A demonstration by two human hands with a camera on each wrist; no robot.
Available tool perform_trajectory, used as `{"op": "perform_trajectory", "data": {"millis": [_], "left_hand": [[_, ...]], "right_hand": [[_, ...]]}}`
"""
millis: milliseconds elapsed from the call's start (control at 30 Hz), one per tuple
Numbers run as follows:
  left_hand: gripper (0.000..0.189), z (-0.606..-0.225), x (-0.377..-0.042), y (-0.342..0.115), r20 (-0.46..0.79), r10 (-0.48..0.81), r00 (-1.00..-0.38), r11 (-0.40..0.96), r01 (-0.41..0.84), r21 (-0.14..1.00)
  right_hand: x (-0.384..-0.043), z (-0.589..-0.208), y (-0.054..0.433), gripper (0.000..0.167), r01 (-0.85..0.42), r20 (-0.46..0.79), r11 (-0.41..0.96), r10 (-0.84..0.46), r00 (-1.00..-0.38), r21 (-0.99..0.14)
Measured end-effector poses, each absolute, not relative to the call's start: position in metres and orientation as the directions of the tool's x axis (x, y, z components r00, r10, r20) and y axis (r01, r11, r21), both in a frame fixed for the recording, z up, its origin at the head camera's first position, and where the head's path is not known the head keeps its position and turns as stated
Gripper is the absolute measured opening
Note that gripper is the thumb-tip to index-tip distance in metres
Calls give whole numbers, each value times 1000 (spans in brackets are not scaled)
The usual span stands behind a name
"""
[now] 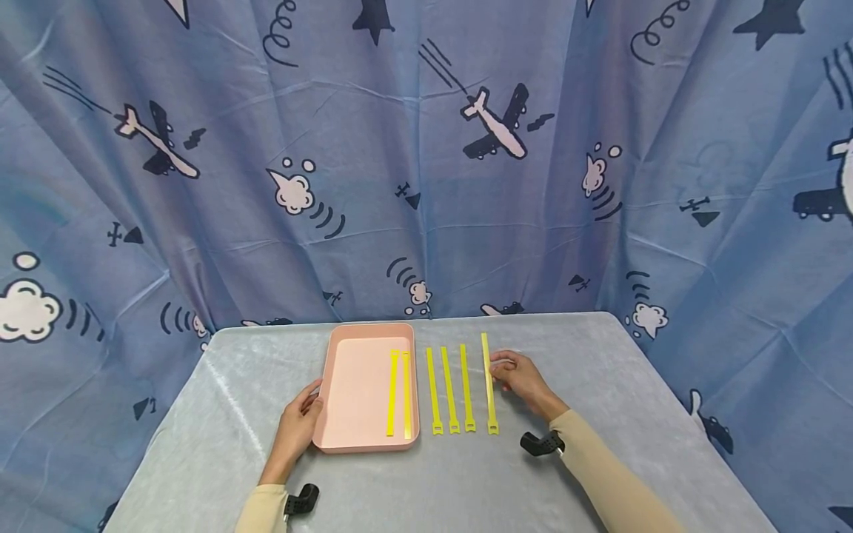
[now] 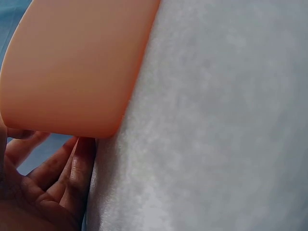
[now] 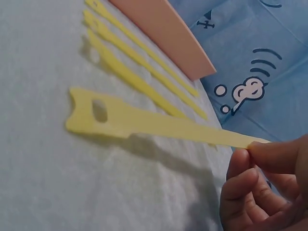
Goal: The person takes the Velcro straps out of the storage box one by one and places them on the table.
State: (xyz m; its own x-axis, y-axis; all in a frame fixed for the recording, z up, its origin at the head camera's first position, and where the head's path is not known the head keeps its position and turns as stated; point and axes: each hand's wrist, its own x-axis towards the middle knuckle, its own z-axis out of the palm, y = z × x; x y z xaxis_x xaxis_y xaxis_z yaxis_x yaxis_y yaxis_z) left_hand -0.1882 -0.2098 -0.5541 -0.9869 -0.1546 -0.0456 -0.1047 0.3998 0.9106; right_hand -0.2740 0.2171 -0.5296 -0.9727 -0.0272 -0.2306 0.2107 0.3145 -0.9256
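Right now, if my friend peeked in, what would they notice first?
Probably the yellow straps: two in the pink tray, three in a row to its right, and one pinched by the right hand. The left hand is at the tray's left side, and behind the table hangs a big blue curtain with planes on it.

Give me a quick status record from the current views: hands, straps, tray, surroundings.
Right hand: pinches a yellow strap
Held strap: slotted end raised off the cloth, shadow below it
Left hand: touches the left side of the pink tray
Straps in tray: two, side by side near its right wall
Straps on cloth: three in a row, slotted ends towards the person
Surface: pale grey cloth
Backdrop: blue curtain with aeroplane prints
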Motion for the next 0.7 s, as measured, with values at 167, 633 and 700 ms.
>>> {"op": "perform_trajectory", "data": {"millis": [167,633,700], "left_hand": [[44,-554,-189,-210,-44,-156,-987,404,-104,909],[44,-555,-189,-209,-55,-177,-983,393,-122,911],[44,-555,-189,-209,-55,-178,-983,394,-122,911]], "right_hand": [[-277,-535,218,28,185,-208,341,-32,-978,-922],[-283,-547,217,25,179,-191,392,10,-982,-902],[-283,-548,217,24,180,-187,384,20,-982,-905]]}}
